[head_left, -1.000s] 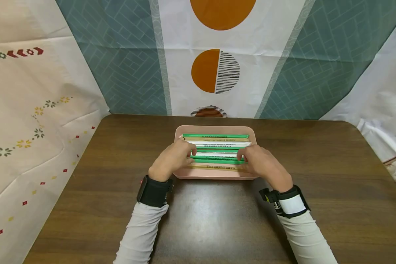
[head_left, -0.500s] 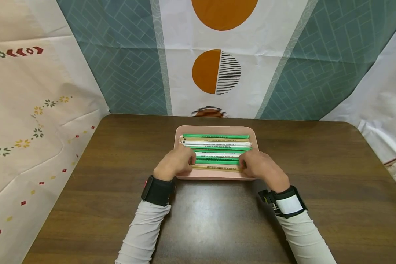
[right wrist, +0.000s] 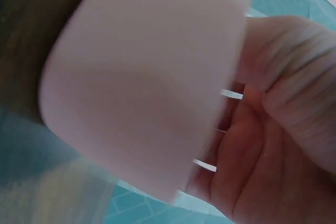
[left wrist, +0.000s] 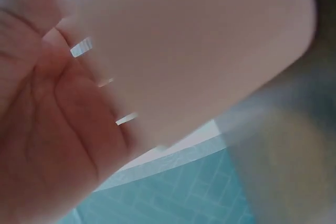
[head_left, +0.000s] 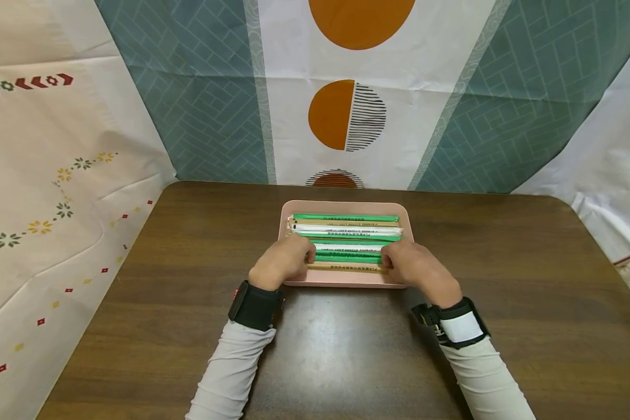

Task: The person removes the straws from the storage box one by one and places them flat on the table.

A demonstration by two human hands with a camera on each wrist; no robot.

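A shallow pink tray [head_left: 346, 281] holds several long wrapped drinking straws, lying side by side from left to right. Their wrappers are green, white and tan with dark print. My left hand [head_left: 282, 260] reaches over the tray's left end, fingers curled down at the nearest tan-wrapped straw [head_left: 346, 267]. At that straw's other end, my right hand [head_left: 421, 269] curls its fingers the same way; both hands seem to pinch it. The fingertips are hidden in both wrist views, behind the tray's wall [left wrist: 194, 51] on the left and its pink side [right wrist: 142, 77] on the right.
The tray stands near the far edge of a brown wooden table [head_left: 315, 361]. Behind it hangs a teal and white cloth [head_left: 283, 105] with orange circles. Patterned pale fabric [head_left: 73, 221] hangs along the left side, and white fabric [head_left: 614, 175] on the right.
Both hands have lowered toward the tray's near side, and their fingers have closed in around the front tan-wrapped straw. The tray and the straws look almost unmoved.
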